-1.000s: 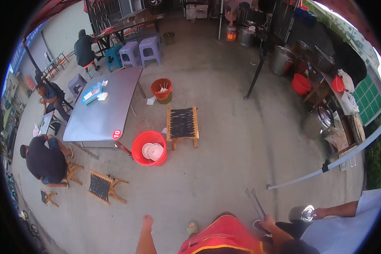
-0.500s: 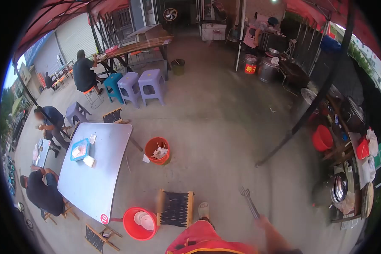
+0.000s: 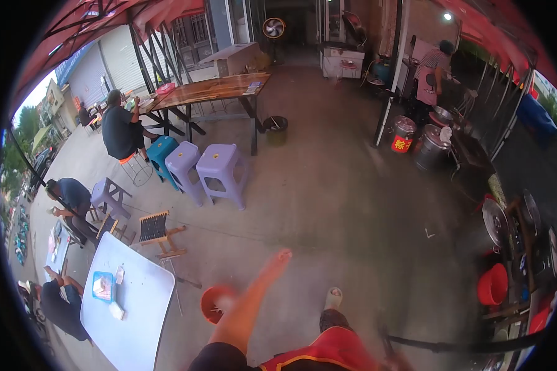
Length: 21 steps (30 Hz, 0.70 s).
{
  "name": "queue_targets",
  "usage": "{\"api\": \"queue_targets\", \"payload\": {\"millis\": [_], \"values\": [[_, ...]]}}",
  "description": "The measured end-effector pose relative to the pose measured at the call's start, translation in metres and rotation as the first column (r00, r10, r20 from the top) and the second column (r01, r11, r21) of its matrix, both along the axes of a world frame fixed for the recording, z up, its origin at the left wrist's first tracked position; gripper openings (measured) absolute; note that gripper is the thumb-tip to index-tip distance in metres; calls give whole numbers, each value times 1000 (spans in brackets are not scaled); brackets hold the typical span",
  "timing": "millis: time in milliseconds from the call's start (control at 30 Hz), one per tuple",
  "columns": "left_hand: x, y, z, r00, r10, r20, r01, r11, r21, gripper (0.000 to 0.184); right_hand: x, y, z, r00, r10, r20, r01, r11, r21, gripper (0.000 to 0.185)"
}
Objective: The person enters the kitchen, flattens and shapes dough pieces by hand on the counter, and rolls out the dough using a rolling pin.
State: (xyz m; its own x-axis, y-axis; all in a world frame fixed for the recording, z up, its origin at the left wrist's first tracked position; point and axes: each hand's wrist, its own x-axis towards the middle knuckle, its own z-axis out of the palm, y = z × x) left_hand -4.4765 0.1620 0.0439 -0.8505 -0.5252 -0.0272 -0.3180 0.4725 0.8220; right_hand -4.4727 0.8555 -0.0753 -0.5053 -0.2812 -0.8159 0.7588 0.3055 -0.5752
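My left arm stretches forward across the middle of the view, and my left hand (image 3: pixel 281 257) is in the air over the concrete floor, apart from any object. Its fingers are smeared, so their pose is unclear. Below that forearm, an orange-red bucket (image 3: pixel 209 305) with white scraps in it is partly covered. At the bottom right edge my right hand (image 3: pixel 398 363) is blurred and mostly cut off. Dark metal tongs (image 3: pixel 386 344) stick up from it, hard to separate from the dark pole behind.
A white table (image 3: pixel 139 290) bears a blue basket (image 3: pixel 96 287). Purple stools (image 3: pixel 223 166) stand by a wooden table (image 3: pixel 210 90). Seated people (image 3: pixel 122 133) are on the left; a person (image 3: pixel 432 77) stands among pots at the back right. A dark pole (image 3: pixel 470 346) crosses low right.
The view has moved forward past the folding stool and the red basin. My left arm has come into view, stretched forward. The right hand with the tongs has dropped to the bottom edge.
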Motion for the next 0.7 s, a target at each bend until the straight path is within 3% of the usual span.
{"api": "queue_targets", "payload": {"millis": [33,67,133,167,200,233,267,300,333,367,400,433,500,567,633,700], "values": [[-52,1,76,999,-37,-10,38,986,163,43,-42,-16,1,998,58,27,-61,990,130,17],[-96,-20,57,999,-37,-33,41,986,160,38,-83,-32,-1,988,133,77,-150,948,281,19],[-147,-66,-36,998,-17,62,15,999,36,30,-185,-82,-5,953,262,154,-304,833,462,21],[-145,-89,-107,978,-29,208,44,997,-70,27,-230,-102,-13,931,321,173,-364,781,508,23],[-115,-108,-165,911,-80,405,206,938,-279,25,-279,-129,-23,905,389,174,-418,733,537,24],[-78,-119,-191,764,-125,633,534,673,-512,23,-333,-157,-27,882,454,126,-443,707,552,26],[-51,-110,-166,626,-142,766,598,719,-355,22,-389,-188,-26,856,518,4,-434,712,552,28],[-19,-104,-149,378,-251,891,725,679,-116,19,-439,-238,7,793,559,-241,-321,720,615,26],[-3,-109,-141,323,-254,912,568,822,27,19,-486,-306,72,658,605,-448,-194,711,675,25],[-4,-120,-134,334,-203,921,355,932,77,20,-534,-357,105,619,540,-570,-114,780,615,31],[-12,-133,-132,335,-157,929,177,979,102,21,-580,-402,131,565,469,-679,-43,838,543,37],[-30,-148,-132,337,-111,935,42,994,103,21,-618,-451,165,496,363,-789,62,891,449,31],[-93,-182,-146,363,-47,931,-101,991,90,23,-701,-535,202,343,187,-921,162,954,254,27],[-169,-224,-162,396,-20,918,-149,985,86,25,-770,-597,216,213,62,-975,175,979,101,28],[-263,-275,-172,456,6,890,-100,994,44,26,-851,-652,216,337,62,-939,160,980,122,26],[-397,-337,-186,586,52,809,90,988,-129,28,-908,-680,232,479,37,-877,135,984,116,25]]}}
